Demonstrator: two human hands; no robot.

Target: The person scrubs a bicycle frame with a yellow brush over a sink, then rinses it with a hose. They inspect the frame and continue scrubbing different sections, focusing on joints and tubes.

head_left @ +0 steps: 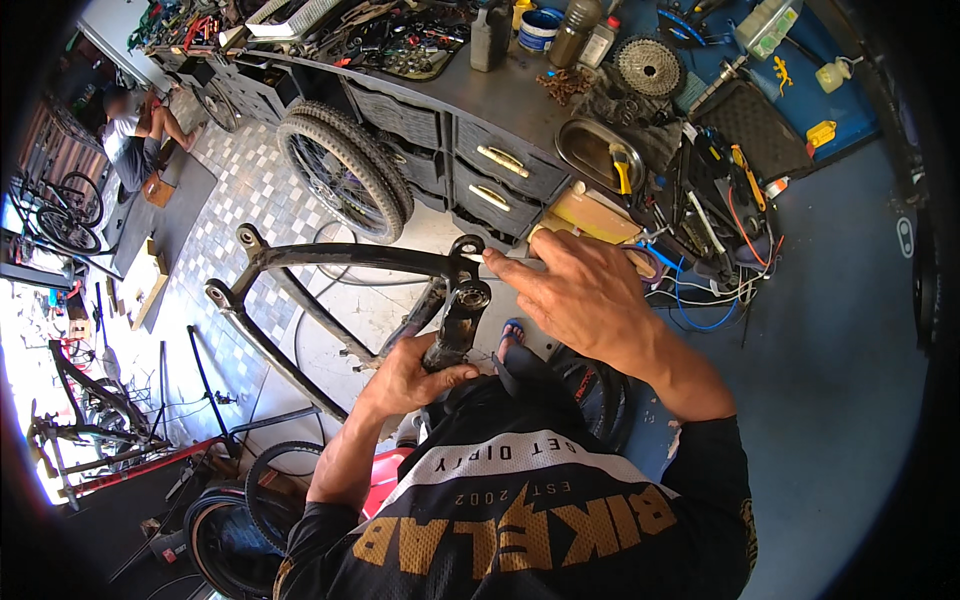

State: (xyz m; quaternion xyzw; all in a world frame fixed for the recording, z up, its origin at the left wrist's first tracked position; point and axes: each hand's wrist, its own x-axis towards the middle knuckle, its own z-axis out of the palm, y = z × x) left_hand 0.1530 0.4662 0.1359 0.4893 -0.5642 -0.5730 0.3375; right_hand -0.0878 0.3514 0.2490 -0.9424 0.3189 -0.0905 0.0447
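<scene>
A worn black bicycle rear triangle is held up in front of my body, its tubes stretching away to the left. My left hand is closed around its near lower part, thumb across the front. My right hand is at the frame's right end, its index finger stretched out to the upper pivot eyelet. Whether the fingertip touches the eyelet or sits just beside it, I cannot tell. A second round pivot hole faces me just below. The right thumb and palm are hidden.
Beyond the frame, mountain bike wheels lean against a dark drawer bench. On the bench are a cassette, a metal tray and tools. Cables hang at the right. A person sits far left; bicycles stand nearby.
</scene>
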